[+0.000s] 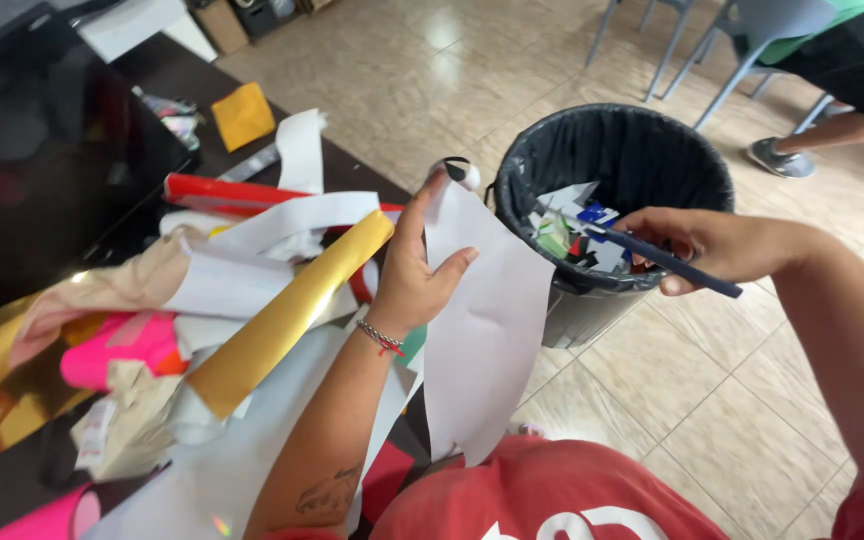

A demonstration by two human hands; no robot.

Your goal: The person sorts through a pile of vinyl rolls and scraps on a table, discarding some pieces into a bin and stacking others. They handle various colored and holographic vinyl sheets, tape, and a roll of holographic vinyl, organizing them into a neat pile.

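Note:
My left hand (414, 270) holds up a long white sheet of paper (487, 330) by its top edge, between the table and a bin. A small white and black piece (460, 172) sticks at the sheet's top, by my fingertips. My right hand (717, 245) grips a thin dark blue tool like a pen or craft knife (657, 258), its tip pointing left over the rim of the black waste bin (697, 170). The bin is lined with a black bag and holds several coloured paper scraps (577, 235).
A dark table (182, 75) on the left is heaped with rolls and sheets: gold roll (287, 315), red roll (227, 190), pink roll (117, 350), white strips. A black monitor (42, 150) stands behind. Another person's leg and shoe (787, 155) and grey chairs are at the far right on the tiled floor.

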